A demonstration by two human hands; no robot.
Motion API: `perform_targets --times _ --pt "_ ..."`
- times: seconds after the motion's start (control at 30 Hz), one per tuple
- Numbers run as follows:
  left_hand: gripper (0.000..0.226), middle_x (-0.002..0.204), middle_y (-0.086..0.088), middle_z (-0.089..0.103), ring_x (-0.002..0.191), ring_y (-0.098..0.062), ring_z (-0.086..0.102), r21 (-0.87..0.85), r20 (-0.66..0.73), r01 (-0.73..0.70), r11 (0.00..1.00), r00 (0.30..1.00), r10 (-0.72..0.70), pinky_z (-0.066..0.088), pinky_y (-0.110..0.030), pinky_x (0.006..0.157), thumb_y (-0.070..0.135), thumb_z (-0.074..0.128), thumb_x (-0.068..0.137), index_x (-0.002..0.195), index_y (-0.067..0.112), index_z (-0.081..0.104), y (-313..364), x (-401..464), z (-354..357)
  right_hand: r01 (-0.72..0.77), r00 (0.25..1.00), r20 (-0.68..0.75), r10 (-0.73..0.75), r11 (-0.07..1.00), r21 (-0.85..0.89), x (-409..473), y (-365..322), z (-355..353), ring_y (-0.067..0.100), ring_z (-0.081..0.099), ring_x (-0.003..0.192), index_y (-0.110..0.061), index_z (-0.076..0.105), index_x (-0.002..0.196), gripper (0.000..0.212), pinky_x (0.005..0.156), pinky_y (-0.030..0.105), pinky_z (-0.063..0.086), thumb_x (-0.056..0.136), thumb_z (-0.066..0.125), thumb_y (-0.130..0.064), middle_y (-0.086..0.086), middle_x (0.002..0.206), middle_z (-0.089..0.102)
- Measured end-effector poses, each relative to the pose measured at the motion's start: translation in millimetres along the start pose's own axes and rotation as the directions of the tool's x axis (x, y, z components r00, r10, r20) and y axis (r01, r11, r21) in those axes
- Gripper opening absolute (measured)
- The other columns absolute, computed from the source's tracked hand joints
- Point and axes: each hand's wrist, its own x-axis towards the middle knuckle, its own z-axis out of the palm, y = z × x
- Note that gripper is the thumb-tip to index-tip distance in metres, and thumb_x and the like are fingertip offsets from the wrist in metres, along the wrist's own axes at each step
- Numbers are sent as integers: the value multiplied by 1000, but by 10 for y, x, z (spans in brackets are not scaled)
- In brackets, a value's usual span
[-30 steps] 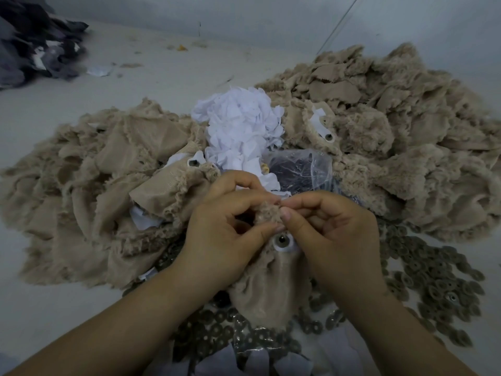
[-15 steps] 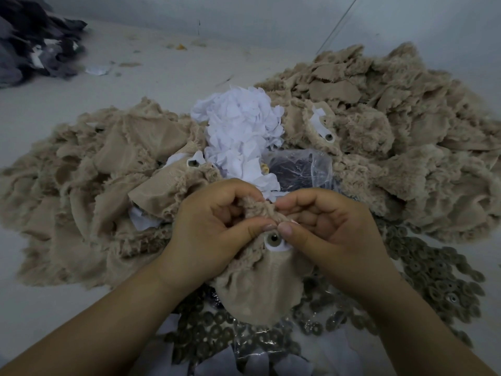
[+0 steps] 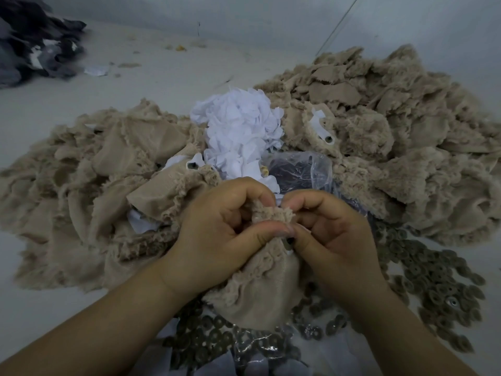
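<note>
Both hands, left hand [image 3: 217, 234] & right hand [image 3: 328, 234], pinch beige plush piece [image 3: 263, 289] btwn them.

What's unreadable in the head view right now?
Dark round part on the held plush piece: head view, mostly covered by thumbs of left hand and right hand.
Clear bag contents: head view, dark, blurred behind plastic.
Dark fabric heap: head view, cut off by left edge.

Small dark round part [image 3: 289, 240] in the beige plush fabric piece [image 3: 260, 289]: mostly covered by the thumbs of the left hand [image 3: 217, 234] and right hand [image 3: 333, 240]; kind unclear.
Clear plastic bag [image 3: 301, 169]: dark contents indistinct.
Dark grey cloth heap [image 3: 35, 42]: cut by the left edge, blurred.
Yellowish floor scraps [image 3: 180, 47]: too small to identify.
</note>
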Motion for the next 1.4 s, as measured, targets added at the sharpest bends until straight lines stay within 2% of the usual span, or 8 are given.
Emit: perform_targets --times 0.13,0.4,0.7,0.9,1.07,1.23,1.33,1.4 --pt "28 69 -24 59 49 -29 50 54 -7 -30 998 1000 30 41 -38 44 49 69 84 93 24 60 25 -15 6 83 996 -1 -84 992 -91 -5 2 -25 20 68 90 -17 63 97 13 76 27 56 86 66 -11 3 97 66" --pt "20 78 4 55 58 -14 50 139 -92 -71 988 992 84 41 -18 53 26 75 78 87 15 60 74 -38 95 133 989 92 -116 971 -200 22 11 -99 38 60 87 -5 60 99 9 72 52 50 92 58 -9 16 95 61" --pt "23 76 4 53 58 -17 50 214 -166 -109 971 975 147 40 -23 53 37 68 85 87 18 56 130 -72 205 172 976 172 -131 953 -249 58 -39 -141 37 55 83 -1 57 95 5 71 50 45 93 54 2 15 91 57" --pt "13 74 6 55 58 -10 51 217 -164 -142 966 970 180 43 -20 57 21 68 85 84 13 58 93 -102 229 182 976 159 -150 959 -217 37 -28 -115 30 59 85 -6 57 95 10 76 40 50 92 53 3 11 92 60" --pt "15 75 6 53 63 -12 51 193 -83 -133 972 985 151 42 -21 60 21 68 86 83 12 55 26 -81 169 160 978 180 -106 935 -315 54 8 -176 34 60 82 -5 61 93 5 70 51 48 92 58 -1 10 90 62" --pt "13 80 2 57 69 -19 56 197 40 -128 972 992 123 45 -32 63 18 67 88 83 7 60 -72 -103 66 243 962 244 -124 798 -551 94 -57 -243 14 64 93 -11 68 94 6 77 31 51 92 63 -14 -3 96 66" --pt "17 78 -2 58 68 -20 55 181 113 -99 978 990 79 45 -32 61 19 65 89 81 3 62 -64 -124 109 148 988 127 -83 716 -683 -10 -42 -308 10 59 91 -12 68 96 23 76 18 45 97 51 -27 -1 97 64" --pt "14 82 -2 59 72 -17 55 230 210 -171 958 970 123 46 -28 65 19 63 91 88 5 64 -26 -144 191 48 997 5 -73 615 -787 -114 -19 -458 15 58 89 -9 68 94 28 76 18 42 99 49 -28 3 96 64"
